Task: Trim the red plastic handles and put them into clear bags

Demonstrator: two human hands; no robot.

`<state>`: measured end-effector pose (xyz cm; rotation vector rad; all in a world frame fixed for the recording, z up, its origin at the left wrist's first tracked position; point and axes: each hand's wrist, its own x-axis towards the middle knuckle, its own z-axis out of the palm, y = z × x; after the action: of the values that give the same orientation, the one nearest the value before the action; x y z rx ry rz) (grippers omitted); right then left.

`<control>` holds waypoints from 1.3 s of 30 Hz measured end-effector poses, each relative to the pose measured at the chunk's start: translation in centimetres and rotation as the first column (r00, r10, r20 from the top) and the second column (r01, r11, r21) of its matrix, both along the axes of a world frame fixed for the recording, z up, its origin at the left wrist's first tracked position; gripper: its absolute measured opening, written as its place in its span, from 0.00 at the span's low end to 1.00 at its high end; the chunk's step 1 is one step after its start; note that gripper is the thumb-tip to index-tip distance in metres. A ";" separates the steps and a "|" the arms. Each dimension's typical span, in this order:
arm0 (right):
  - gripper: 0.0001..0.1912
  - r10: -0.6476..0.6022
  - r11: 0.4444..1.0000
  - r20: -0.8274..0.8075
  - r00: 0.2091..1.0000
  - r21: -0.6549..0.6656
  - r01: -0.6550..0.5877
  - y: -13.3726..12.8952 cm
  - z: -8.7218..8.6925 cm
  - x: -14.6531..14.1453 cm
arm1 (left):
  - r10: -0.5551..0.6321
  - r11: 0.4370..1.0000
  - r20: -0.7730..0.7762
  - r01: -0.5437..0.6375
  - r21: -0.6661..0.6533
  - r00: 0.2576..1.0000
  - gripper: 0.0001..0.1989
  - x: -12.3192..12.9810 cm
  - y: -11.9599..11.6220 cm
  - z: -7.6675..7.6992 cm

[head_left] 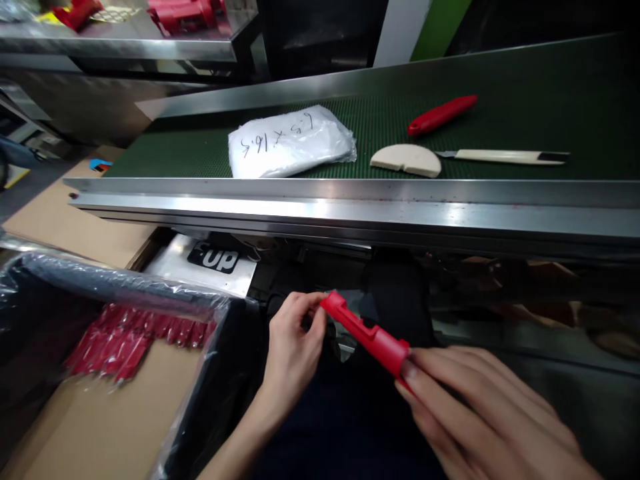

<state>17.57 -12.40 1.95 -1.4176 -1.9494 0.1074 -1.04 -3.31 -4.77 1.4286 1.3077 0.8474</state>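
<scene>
A long red plastic part with notches along its upper side is held at a slant over my lap. My left hand pinches its far end between thumb and fingertips. The near end sits between the thumb and fingers of my right hand. Beyond, on the green ribbed belt, lie another red piece, a cream half-round block and a thin knife with a pale handle, its blade close to the block. A white plastic packet with handwriting lies farther left on the belt.
The conveyor's metal edge runs across in front of me. At lower left, a plastic-lined box holds several bagged red parts on cardboard. More red pieces rest on a metal table at the back left.
</scene>
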 end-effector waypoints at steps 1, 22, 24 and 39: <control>0.14 0.023 1.000 0.082 0.996 0.008 -0.024 -0.1 -0.2 0.1 | 0.001 1.000 0.003 -0.001 0.006 1.000 0.06 0.0 -0.1 0.1; 0.08 -0.203 0.977 -0.166 0.965 0.031 0.211 1.5 -4.8 -3.1 | 0.122 0.970 0.200 -0.160 0.186 0.972 0.06 -0.8 -2.5 -1.5; 0.05 -0.395 0.915 -0.372 0.840 -0.244 0.322 1.5 -5.5 -4.3 | 0.162 0.964 0.216 -0.201 0.174 0.963 0.06 -0.9 -2.9 -1.7; 0.21 0.304 0.952 -0.044 0.952 -0.007 -0.305 5.0 -8.2 -4.2 | 0.331 0.937 0.222 -0.347 0.039 0.917 0.07 -3.8 -2.0 -1.8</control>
<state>13.38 -7.39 -6.22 -1.1027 -2.1224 0.2912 -4.86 -5.28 -6.58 1.1455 1.3889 1.2596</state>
